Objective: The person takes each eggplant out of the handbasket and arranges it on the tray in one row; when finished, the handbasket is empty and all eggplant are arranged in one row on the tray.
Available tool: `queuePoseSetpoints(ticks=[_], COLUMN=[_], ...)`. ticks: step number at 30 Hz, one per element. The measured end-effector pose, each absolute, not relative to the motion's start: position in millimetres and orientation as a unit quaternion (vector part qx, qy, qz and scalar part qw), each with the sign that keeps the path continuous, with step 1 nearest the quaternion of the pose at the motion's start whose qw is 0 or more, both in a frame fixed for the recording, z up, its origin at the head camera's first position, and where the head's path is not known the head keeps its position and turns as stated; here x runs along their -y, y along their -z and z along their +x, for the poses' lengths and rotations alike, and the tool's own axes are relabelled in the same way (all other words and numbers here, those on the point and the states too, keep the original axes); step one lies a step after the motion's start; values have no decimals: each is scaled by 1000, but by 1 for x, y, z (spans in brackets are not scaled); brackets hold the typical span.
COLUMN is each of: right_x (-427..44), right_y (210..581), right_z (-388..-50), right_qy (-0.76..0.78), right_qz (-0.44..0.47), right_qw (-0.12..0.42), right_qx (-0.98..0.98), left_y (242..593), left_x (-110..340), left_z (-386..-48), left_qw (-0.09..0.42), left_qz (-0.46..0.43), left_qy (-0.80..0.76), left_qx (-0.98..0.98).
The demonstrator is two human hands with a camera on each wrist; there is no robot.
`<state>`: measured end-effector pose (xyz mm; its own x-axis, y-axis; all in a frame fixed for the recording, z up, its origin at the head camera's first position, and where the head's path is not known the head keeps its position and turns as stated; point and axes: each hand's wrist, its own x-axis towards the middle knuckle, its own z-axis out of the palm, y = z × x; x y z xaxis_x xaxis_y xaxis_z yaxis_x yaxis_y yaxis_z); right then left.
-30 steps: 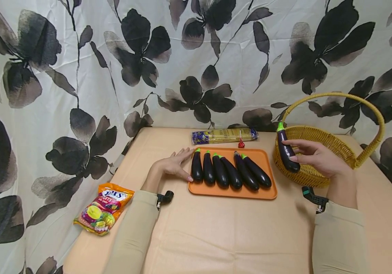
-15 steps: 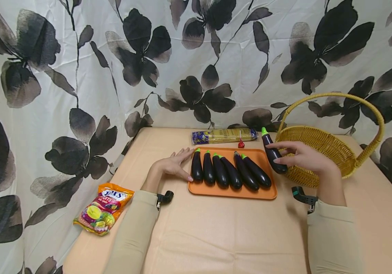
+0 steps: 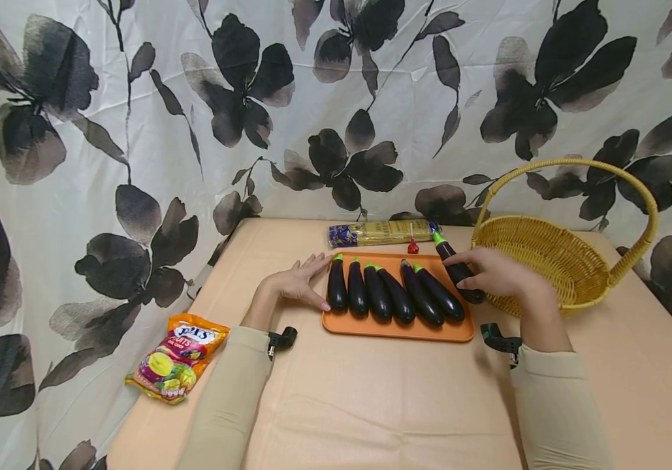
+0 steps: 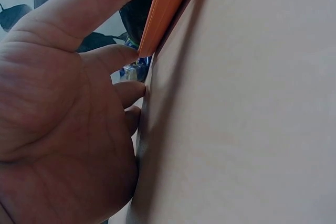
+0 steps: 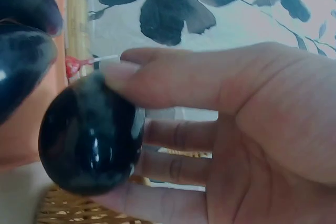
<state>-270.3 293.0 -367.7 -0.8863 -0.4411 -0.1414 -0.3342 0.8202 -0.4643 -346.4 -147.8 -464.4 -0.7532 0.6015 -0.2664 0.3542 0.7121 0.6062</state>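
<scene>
My right hand (image 3: 503, 273) grips a dark purple eggplant (image 3: 456, 266) with a green stem, over the right edge of an orange tray (image 3: 365, 331). In the right wrist view the thumb and fingers hold the eggplant (image 5: 92, 140) from both sides, its round end toward the camera. Several more eggplants (image 3: 379, 297) lie side by side on the tray, stems pointing away. At the tray's left edge my left hand (image 3: 296, 285) rests with its fingers spread; in the left wrist view the hand (image 4: 68, 108) touches the orange tray rim (image 4: 167, 11).
A yellow wicker basket (image 3: 553, 261) with a tall handle stands at the right. Behind the tray lies a long yellow-and-blue packet (image 3: 385, 233), with a small red wrapped lollipop (image 3: 413, 247) near it. An orange candy bag (image 3: 178, 359) lies at the left.
The right hand has carried the eggplant leftward from the front of the basket to the tray's right edge. My left hand has stayed in place.
</scene>
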Motion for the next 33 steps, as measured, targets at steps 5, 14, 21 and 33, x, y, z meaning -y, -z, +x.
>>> queuePoseSetpoints(ticks=[5,14,21,33], right_x=[-287,-279,-275,-273], right_y=[374,377,380,387], right_z=[-271,-273,-272,-274], right_qy=[209,189,175,178], right_qz=[-188,-179,-164,-138], right_qw=[134,150,170,208], right_qx=[-950,-954,-956,-952], left_y=[466,465,463,464], left_x=[149,149,148,150], left_z=[-347,-348,-346,-347], left_qw=[226,225,234,235], left_qz=[269,271,268,270], left_qy=[-273,-269,-277,-277], left_qx=[-896,-897,-893,-892])
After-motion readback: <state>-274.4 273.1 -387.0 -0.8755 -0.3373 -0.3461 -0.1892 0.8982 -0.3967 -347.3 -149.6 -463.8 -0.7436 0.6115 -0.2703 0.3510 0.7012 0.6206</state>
